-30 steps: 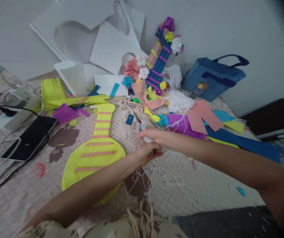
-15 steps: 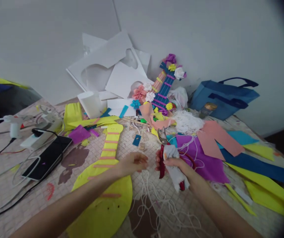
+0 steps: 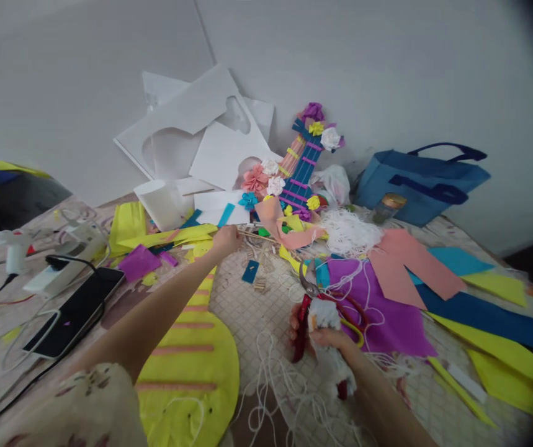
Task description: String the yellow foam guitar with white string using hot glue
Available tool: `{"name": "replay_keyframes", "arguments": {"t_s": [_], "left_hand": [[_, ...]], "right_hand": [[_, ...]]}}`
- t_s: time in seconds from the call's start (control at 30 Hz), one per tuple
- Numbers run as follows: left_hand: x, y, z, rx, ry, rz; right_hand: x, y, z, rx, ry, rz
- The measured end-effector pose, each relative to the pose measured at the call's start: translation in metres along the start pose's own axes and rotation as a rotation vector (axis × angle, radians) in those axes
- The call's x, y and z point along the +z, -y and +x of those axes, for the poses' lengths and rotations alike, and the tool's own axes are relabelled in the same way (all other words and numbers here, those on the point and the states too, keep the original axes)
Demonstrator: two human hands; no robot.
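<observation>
My right hand (image 3: 326,338) is wrapped round red-handled pruning shears (image 3: 310,288), one handle padded with whitish cloth. Their jaws point away from me and stand apart. Stretched forward over a yellow guitar-shaped cutout (image 3: 187,354) with pink strips, my left hand (image 3: 227,241) is closed at the left ends of some thin wooden sticks (image 3: 259,236); its fingertips are hidden, so what it grips cannot be made out. Loose white string (image 3: 266,372) lies tangled between my arms. Beyond it are a small blue piece (image 3: 250,271) and short cut wooden bits (image 3: 260,284).
A glue gun (image 3: 16,251), power strip (image 3: 59,273), phone (image 3: 77,310) and cables lie left. At the back are white boards (image 3: 229,149), a paper cup (image 3: 157,202) and a decorated blue guitar (image 3: 303,167). Purple sheet (image 3: 387,316), scissors (image 3: 357,310) and blue bag (image 3: 415,183) are right.
My left hand has moved forward and left, from beside the shears to the wooden sticks. My right hand keeps hold of the shears, slightly lower in view. The view has shifted a little.
</observation>
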State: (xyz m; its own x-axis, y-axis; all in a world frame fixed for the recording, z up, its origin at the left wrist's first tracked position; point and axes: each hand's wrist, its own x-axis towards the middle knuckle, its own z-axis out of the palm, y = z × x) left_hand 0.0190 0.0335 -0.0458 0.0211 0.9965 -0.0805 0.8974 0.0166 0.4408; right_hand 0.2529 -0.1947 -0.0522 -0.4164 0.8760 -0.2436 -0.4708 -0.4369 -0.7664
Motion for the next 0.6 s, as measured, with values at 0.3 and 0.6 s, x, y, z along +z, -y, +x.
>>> {"name": "replay_keyframes", "arguments": {"t_s": [0.3, 0.6], "left_hand": [[-0.008, -0.005, -0.024, 0.222, -0.028, 0.125], [-0.04, 0.013, -0.02, 0.296, -0.166, 0.195]], "right_hand": [[0.0, 0.001, -0.002, -0.024, -0.028, 0.099], [-0.012, -0.006, 0.001, -0.016, -0.002, 0.084]]}}
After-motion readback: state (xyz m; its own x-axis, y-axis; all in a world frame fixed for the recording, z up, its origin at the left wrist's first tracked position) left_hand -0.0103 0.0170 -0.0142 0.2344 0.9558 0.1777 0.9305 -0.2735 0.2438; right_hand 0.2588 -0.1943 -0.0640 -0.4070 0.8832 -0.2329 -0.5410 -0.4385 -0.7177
